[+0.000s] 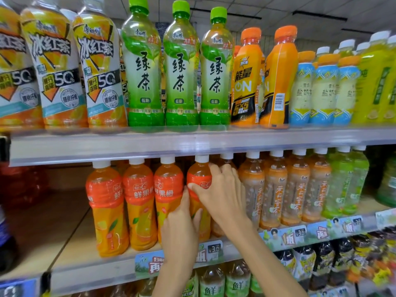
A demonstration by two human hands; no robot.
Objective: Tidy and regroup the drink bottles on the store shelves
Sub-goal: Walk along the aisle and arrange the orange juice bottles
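Observation:
On the middle shelf point(90, 249) stands a row of orange juice bottles with white caps. The rightmost one point(198, 175) is held by both hands. My left hand point(182, 221) grips its lower body from the front left. My right hand point(220, 189) wraps its shoulder from the right, thumb across the red label. Three more orange juice bottles point(139, 202) stand to its left. Amber tea bottles point(274, 189) stand right of my hands, one partly hidden behind my right hand.
The top shelf carries iced tea bottles point(96, 71), green tea bottles point(182, 71), orange energy drinks point(246, 78) and pale salt-drink bottles point(323, 88). Light green bottles point(342, 181) stand at the middle shelf's right. Bare shelf board lies left of the juice row. More bottles point(235, 279) fill the shelf below.

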